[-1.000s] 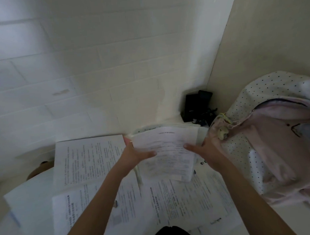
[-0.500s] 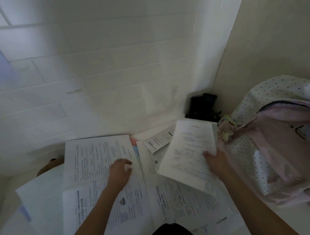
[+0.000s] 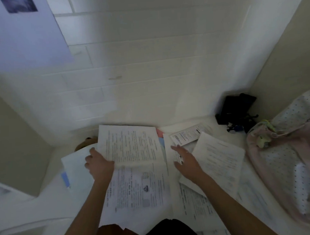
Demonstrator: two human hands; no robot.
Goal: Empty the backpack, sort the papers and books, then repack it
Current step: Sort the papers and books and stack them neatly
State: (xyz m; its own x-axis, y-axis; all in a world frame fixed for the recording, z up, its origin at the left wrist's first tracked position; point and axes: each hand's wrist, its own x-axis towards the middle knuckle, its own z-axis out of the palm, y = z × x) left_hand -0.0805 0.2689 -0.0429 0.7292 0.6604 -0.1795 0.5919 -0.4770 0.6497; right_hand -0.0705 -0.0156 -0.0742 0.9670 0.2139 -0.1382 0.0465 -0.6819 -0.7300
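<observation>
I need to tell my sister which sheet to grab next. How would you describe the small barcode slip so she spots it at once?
Start at the pink dotted fabric backpack on the right, then look left to the black pouch in the wall corner. Just left of and below it, the small white barcode slip lies tilted on the papers, beyond the right hand. It is far smaller than the full printed sheets around it.

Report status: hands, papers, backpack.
Left hand grips a printed sheet at its left edge. Right hand open, flat over the spread papers. Pink backpack lies right, untouched. Nothing in the way.
</observation>
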